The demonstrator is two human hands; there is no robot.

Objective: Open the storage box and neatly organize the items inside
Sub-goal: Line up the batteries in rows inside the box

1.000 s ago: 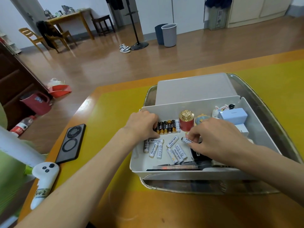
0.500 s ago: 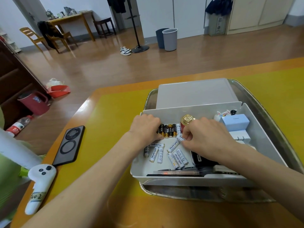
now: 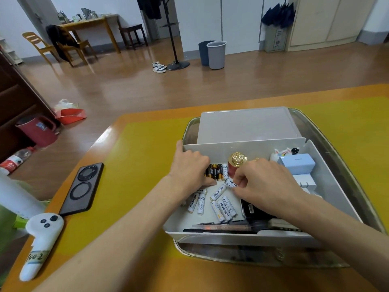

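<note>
Storage box [image 3: 248, 145] stands open in a metal tray [image 3: 345, 157] on the bench [image 3: 134, 157]; its lid [image 3: 246, 125] lies just behind. Sorting is part done. A short row of black-and-gold batteries [image 3: 214, 171] stands aligned against the far wall, beside a red seal with gold cap [image 3: 236, 165]. Left hand [image 3: 189, 170] rests curled against that row, steadying it; whether it grips one I cannot tell. Right hand [image 3: 263, 180] pinches a white battery [image 3: 229, 182] at the row's end. Remaining: loose white batteries [image 3: 219, 202] scattered askew, pens [image 3: 221, 227] along the near wall, chargers [image 3: 296, 164] at right.
</note>
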